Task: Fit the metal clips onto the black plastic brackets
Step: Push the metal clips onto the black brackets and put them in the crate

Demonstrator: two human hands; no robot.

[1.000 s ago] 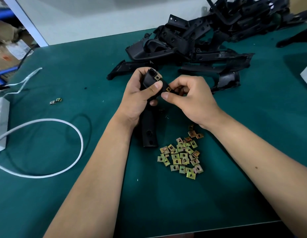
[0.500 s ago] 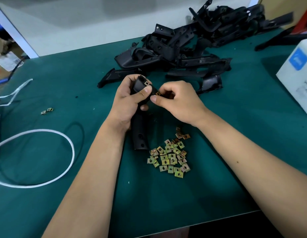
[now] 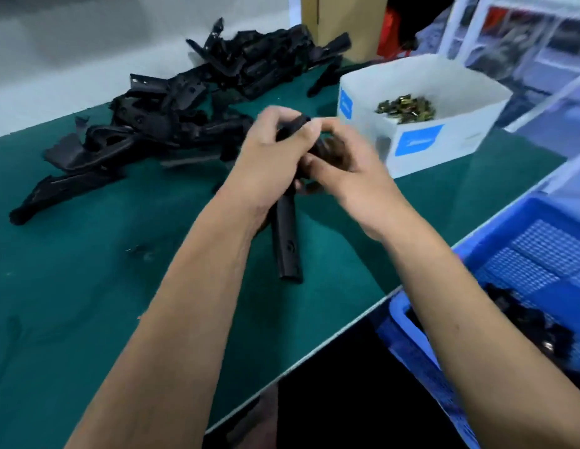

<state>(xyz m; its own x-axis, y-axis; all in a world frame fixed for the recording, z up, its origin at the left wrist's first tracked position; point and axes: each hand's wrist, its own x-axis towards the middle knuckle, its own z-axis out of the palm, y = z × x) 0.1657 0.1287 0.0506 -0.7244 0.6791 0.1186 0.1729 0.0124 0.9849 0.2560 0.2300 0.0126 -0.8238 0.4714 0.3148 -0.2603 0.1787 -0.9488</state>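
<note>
Both hands meet above the green tabletop [image 3: 88, 286] on 1 black bracket [image 3: 286, 234]. Left hand [image 3: 266, 157] grips the bracket's upper part with curled fingers; its lower end points down toward the person, close over the tabletop, though whether it touches I cannot tell. Right hand [image 3: 343, 163] sits against the same upper end, fingers curled in around it, but motion blur hides whether a clip is pinched there, as it was 0.5 s ago.

Compared with that earlier view, the camera has swung to the right (the hands keep their hold on the bracket throughout). Loose clips that lay just below the hands are now out of view, as are the white cable and the 2 stray clips at the left. A white box [image 3: 460, 137] with blue labels, seen before only at the right edge, now shows its inside: a heap of metal clips [image 3: 407, 108]. It stands just right of the hands.

Beyond and to the left lies the pile of black brackets [image 3: 172, 115]. A blue crate [image 3: 496, 254] holding dark parts has come into view at the right, off the tabletop's edge.
</note>
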